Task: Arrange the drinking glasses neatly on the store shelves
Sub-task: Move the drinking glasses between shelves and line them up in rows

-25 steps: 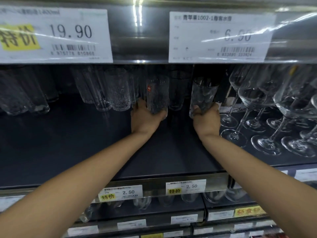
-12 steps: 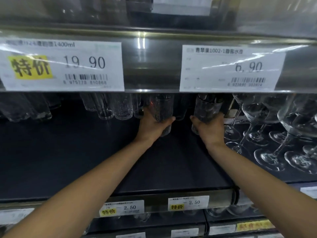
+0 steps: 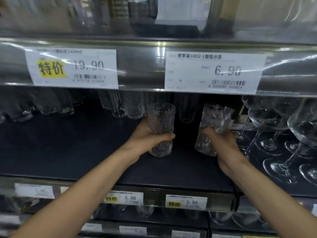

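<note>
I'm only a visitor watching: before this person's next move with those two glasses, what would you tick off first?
1. Left hand wrapped firmly round the left tumbler: ok.
2. Right hand wrapped firmly round the right tumbler: ok.
3. Gap between the two tumblers, so they do not clink: ok.
4. Right tumbler upright: not ok, its top leans to the right.
5. Room between the right hand and the wine glasses beside it: cannot tell, they look very close.
6. Tumbler bases resting on the dark shelf or lifted off it: cannot tell.
</note>
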